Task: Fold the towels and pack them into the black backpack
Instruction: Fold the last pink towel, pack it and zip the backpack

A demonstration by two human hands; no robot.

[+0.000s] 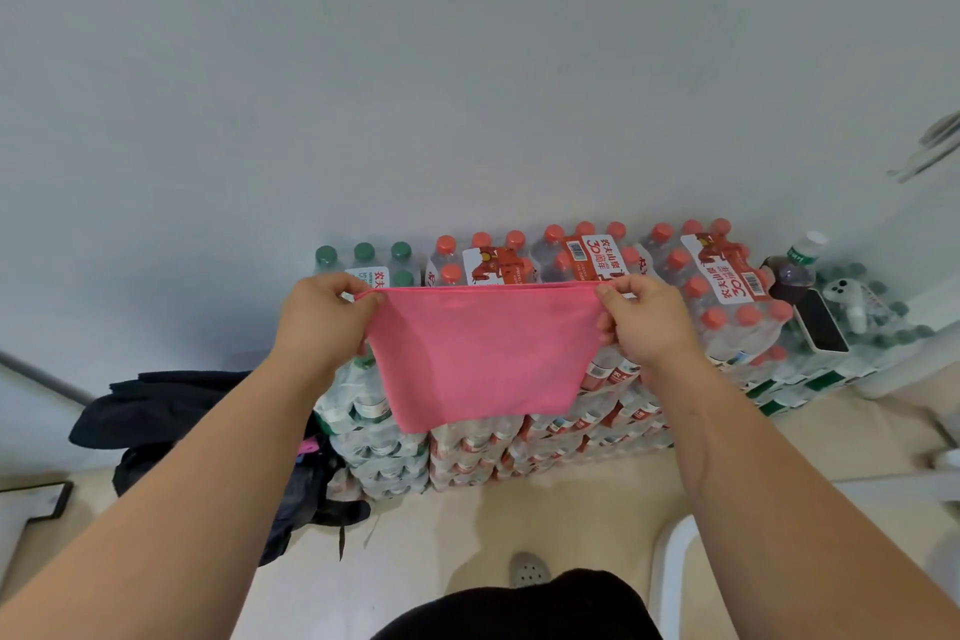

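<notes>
What is probably the black backpack is slumping at the lower left of the frame. You are holding the pink towel up in the middle of the frame, hanging limp. It is behaving as light, soft, floppy cloth, so its top corners are the place to grip. Your left hand and right hand are each pinching one upper corner.

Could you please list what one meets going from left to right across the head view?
In order: black backpack → left hand → pink towel, pinched at its top corners by both hands → right hand → dark bottle.
</notes>
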